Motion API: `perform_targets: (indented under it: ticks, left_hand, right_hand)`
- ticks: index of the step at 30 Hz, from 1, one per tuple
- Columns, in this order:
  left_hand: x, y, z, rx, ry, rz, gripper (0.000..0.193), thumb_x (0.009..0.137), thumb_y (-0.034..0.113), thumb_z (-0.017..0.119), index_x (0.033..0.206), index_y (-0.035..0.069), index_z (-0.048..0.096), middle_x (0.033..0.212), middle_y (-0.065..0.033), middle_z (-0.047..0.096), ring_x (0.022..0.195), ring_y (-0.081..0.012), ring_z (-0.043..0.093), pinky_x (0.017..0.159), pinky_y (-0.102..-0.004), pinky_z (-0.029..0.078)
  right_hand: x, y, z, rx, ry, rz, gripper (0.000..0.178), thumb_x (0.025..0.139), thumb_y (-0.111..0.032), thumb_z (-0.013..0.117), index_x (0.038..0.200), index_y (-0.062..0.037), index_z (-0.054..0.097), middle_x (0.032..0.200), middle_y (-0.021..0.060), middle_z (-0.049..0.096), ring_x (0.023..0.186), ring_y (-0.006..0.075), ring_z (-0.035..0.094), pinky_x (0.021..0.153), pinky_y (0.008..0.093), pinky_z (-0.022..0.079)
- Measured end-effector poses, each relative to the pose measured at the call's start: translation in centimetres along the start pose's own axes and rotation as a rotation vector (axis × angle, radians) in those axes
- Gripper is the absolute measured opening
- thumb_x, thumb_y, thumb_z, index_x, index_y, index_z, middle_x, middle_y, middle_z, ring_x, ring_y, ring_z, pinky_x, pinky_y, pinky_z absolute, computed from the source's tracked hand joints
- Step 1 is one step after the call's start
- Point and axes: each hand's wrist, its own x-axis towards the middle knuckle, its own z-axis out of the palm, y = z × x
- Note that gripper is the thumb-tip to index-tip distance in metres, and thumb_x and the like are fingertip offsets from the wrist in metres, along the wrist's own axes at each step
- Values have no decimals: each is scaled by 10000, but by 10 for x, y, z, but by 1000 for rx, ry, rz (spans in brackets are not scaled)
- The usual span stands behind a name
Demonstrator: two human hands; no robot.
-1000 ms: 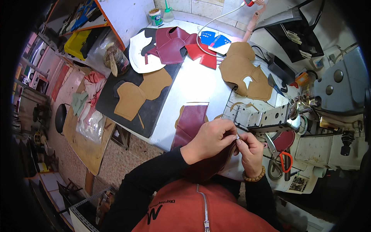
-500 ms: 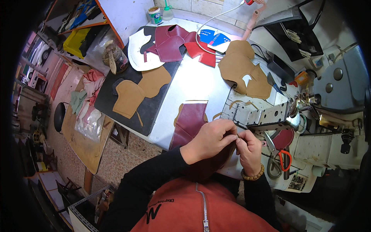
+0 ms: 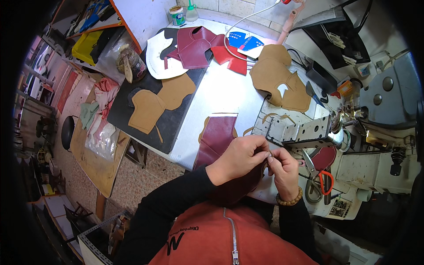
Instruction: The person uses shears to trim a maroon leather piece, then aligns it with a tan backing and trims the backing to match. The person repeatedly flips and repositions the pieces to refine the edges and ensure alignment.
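My left hand [image 3: 240, 157] and my right hand [image 3: 285, 172] meet above the table's near edge, fingers pinched together at the rim of a burgundy leather piece [image 3: 234, 187]. That piece hangs below my hands toward my lap, and my left hand and forearm cover part of it. Exactly what lies between the fingertips is too small to make out. Just beyond my left hand, a burgundy leather panel [image 3: 216, 139] with tan edging lies on the table. Whether it joins the held piece is hidden.
To my right stands a sewing machine [image 3: 309, 131], with orange-handled scissors [image 3: 326, 183] beside it. Tan leather pieces [image 3: 271, 73] lie behind its arm, others [image 3: 148, 110] on a black mat [image 3: 170, 139]. Burgundy pieces [image 3: 194, 48], a jar with a brush [image 3: 130, 66] and a wooden board [image 3: 99, 163] are farther left.
My hands stay almost in place, still pinching the leather rim. The fingertips shift only slightly, and the hanging leather beside my right hand has turned a little.
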Motion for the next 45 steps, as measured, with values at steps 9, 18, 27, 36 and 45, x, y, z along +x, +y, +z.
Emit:
perform_targets:
  ticks: [9,18,27,36,45]
  left_hand:
    - [-2,0,2,63,34,43,79,871,60,680,908,2,642,810,-126,667,741,-251,666,672,-324,527]
    - [-7,3,5,467,172,413,118,769,24,702,863,62,643,771,-78,583,722,-278,586,635,-374,495]
    - [-6,1,4,206,118,261,89,803,13,669,877,29,623,764,-64,598,691,-219,594,625,-321,491]
    - [2,-26,-10,-341,46,-286,30,890,32,640,907,27,615,817,62,572,720,-21,496,632,-193,418]
    - [56,-66,-46,575,420,9,73,796,27,599,865,5,598,802,-182,634,780,-377,624,711,-450,504]
  right_hand:
    - [0,5,0,-3,8,-9,81,987,-53,564,970,4,619,803,-14,607,639,27,516,561,187,429]
    - [-3,6,5,-26,52,-10,64,949,-23,604,956,24,646,749,-3,612,614,38,527,539,217,443]
    - [-6,4,8,-46,100,-30,50,941,-23,628,942,24,646,722,-2,603,606,41,525,527,224,436]
    - [-13,11,1,84,38,-30,91,986,-59,571,991,23,610,793,13,630,642,63,566,587,206,461]
    - [-37,42,-24,199,78,-94,114,1002,-80,541,1011,23,588,858,65,663,738,123,634,705,261,525]
